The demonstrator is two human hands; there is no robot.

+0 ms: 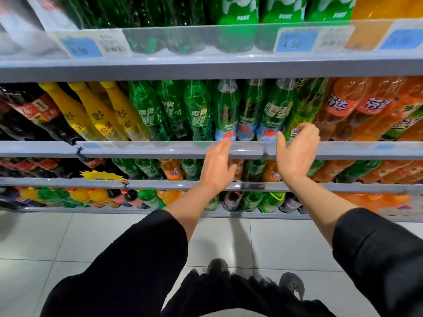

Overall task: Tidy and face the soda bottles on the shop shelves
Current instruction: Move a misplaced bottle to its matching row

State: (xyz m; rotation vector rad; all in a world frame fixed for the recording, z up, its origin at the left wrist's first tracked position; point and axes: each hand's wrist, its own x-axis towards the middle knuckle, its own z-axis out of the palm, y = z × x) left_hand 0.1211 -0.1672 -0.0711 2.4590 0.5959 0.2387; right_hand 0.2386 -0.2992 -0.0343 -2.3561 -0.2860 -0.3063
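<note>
Shelving unit: several grey tiers stocked with soda. The second shelf (pixel 137 148) carries, left to right, dark cola, yellow bottles (pixel 98 113), green bottles (pixel 148 110), pale-based green bottles (pixel 247 115) and orange bottles (pixel 357 110). All lean in this wide-angle view, and labels in the green run face unevenly.

Risk, as judged: the bottles stand shoulder to shoulder behind a low front rail. Turning or pulling one may drag its neighbour, tip it over the rail and drop it to the tiled floor (pixel 68 236). A one-sided push would skew the row.

Left hand (pixel 217 163): fingers straight and together, tips at the rail below the pale-based bottles, grip wide, holding nothing.

Right hand (pixel 296 152): thumb spread, fingers curled over the base of the yellow-green bottle (pixel 302 110); whether it grips or only touches, I cannot tell.
</note>
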